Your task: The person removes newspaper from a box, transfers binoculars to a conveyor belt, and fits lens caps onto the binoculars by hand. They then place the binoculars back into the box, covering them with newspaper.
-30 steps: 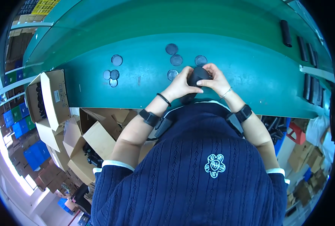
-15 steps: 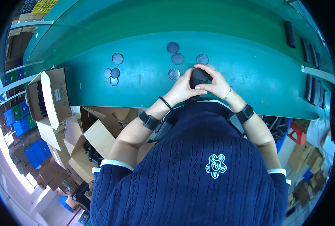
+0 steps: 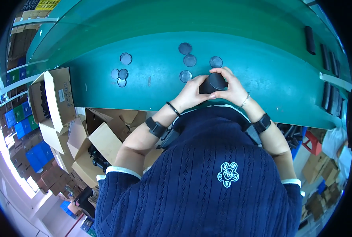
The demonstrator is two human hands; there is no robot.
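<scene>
A black cylinder (image 3: 217, 81) with a flat round end stands between my hands at the near edge of the bench, its lower part hidden. My left hand (image 3: 191, 93) wraps around its left side. The fingers and thumb of my right hand (image 3: 233, 89) curve around the right side and the rim of its top. Just beyond my right fingers lies a dark round cap (image 3: 216, 62). Another cap (image 3: 185, 76) is close to my left fingers, and a pair of darker caps (image 3: 185, 48) lies farther back.
On the left of the green bench (image 3: 156, 96) sits a cluster of discs (image 3: 123, 74). Several black tubes (image 3: 310, 40) lie along its right end. Open cardboard boxes (image 3: 57, 100) with black parts stand at the left, and a red stool (image 3: 312, 143) is below right.
The cylinder's round end now faces up more fully and sits slightly farther right between my hands. My right hand has shifted slightly right with it. The whole view has also moved a little.
</scene>
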